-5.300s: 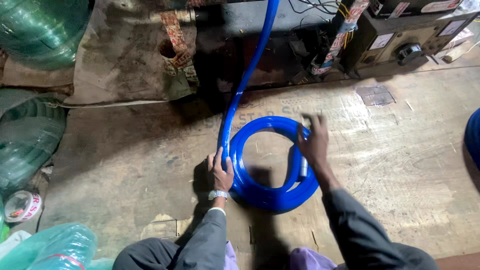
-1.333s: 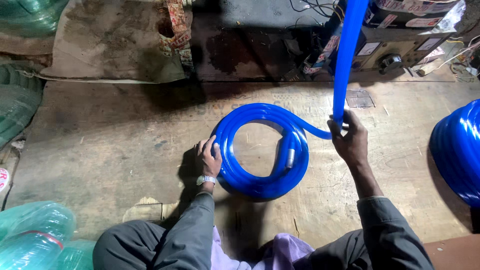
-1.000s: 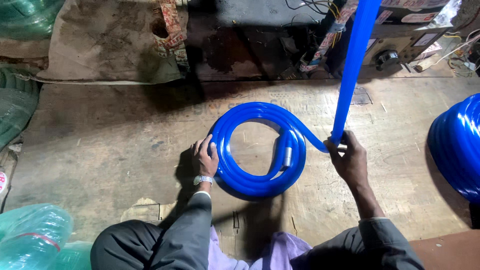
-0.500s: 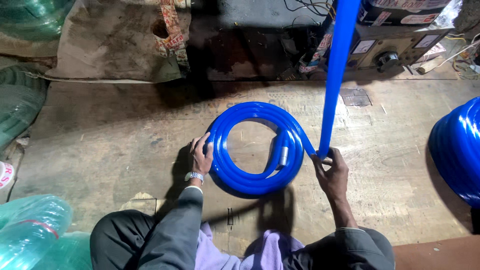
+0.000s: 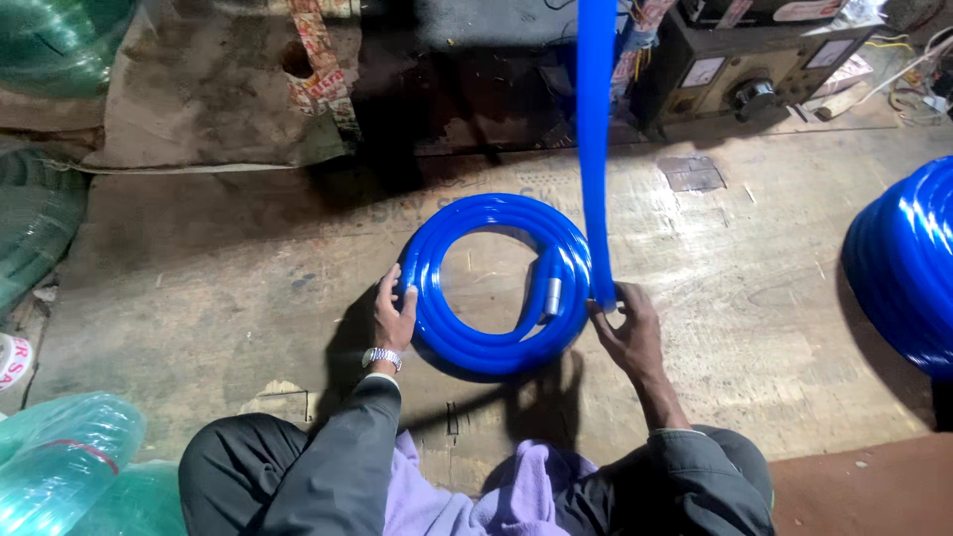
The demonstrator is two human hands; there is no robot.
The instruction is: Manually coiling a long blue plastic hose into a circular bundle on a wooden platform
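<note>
Head view, looking down at wooden floor (image 5: 199, 278). Blue hose coil (image 5: 496, 288) lies flat at centre, metal fitting (image 5: 553, 296) inside ring at 3 o'clock. Left hand (image 5: 394, 318), wristwatch (image 5: 381, 356) on wrist, presses coil's outer edge at 9 o'clock. Right hand (image 5: 627, 333) grips loose hose length (image 5: 596, 149) at coil's 3 o'clock edge; length rises toward 12 o'clock, out of frame. Second blue coil (image 5: 908, 263) at far 3 o'clock. Green hose rolls (image 5: 60, 467) at 8 o'clock. Dark machine (image 5: 754, 60) at 1 o'clock.
</note>
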